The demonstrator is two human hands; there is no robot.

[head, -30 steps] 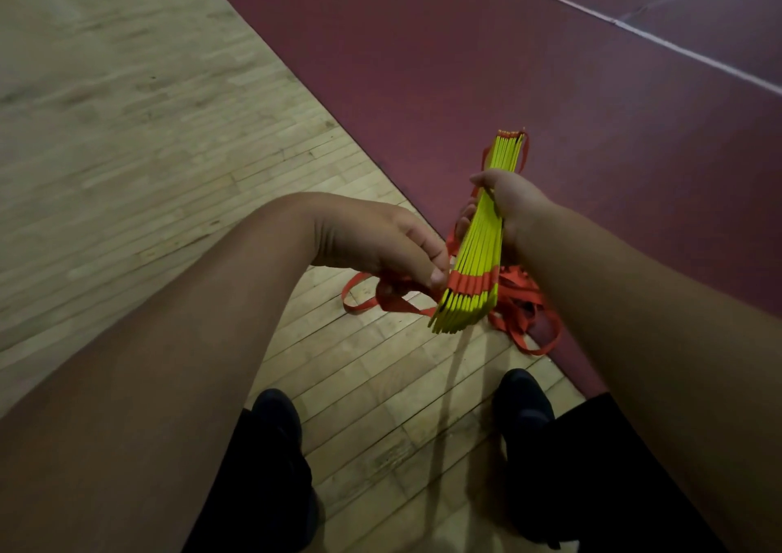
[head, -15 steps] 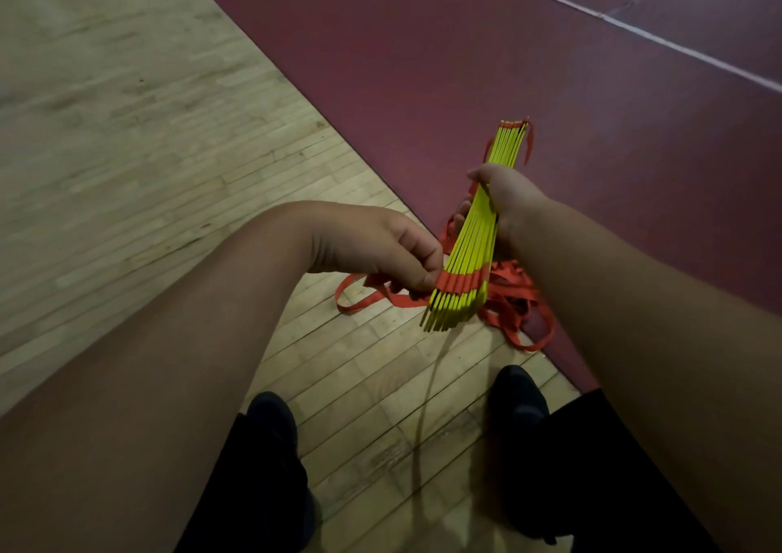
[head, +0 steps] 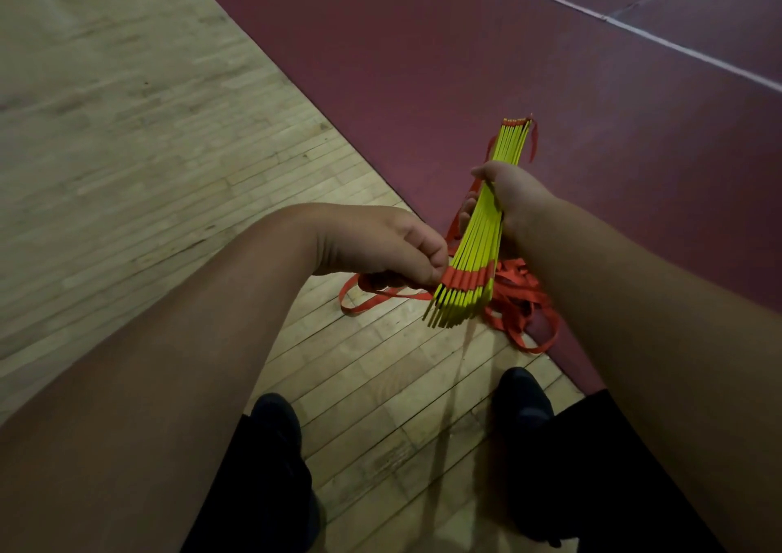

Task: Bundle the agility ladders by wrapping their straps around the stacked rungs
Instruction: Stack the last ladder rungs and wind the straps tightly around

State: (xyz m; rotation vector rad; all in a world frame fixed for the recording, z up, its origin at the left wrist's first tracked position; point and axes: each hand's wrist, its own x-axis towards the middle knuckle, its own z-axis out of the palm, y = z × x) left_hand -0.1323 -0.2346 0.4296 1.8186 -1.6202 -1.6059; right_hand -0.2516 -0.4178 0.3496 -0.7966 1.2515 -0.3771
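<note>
**Both hands on the rungs (head: pixel 478 239), straps (head: pixel 514 294) trailing**

We see the yellow rungs stacked face to face and held in the air above the floor (head: pixel 127 150). They sit right over the seam where the wood meets the maroon court (head: pixel 423 66). The stack tilts: the far end is up and away over the maroon, and the near end is lower, fanned out a bit, toward the camera.

The right hand (head: pixel 514 197) grips the stack about mid-length, thumb on top, fingers (head: pixel 465 209) curled round underneath. The left hand (head: pixel 381 248) is curled, its fingertips pinching a red strap at the near end, touching the red band that crosses the rungs there. From that pinch a loop of strap hangs to the left over the wood.

The rest of the straps sit in a loose tangle below and right of the stack, partly over wood, partly over maroon. We cannot tell how much of it touches the floor. More red shows at the far tips.

Two dark shoes (head: pixel 275 425) stand on the wood below, one on each side. A white line (head: pixel 677 46) crosses the court far back.
</note>
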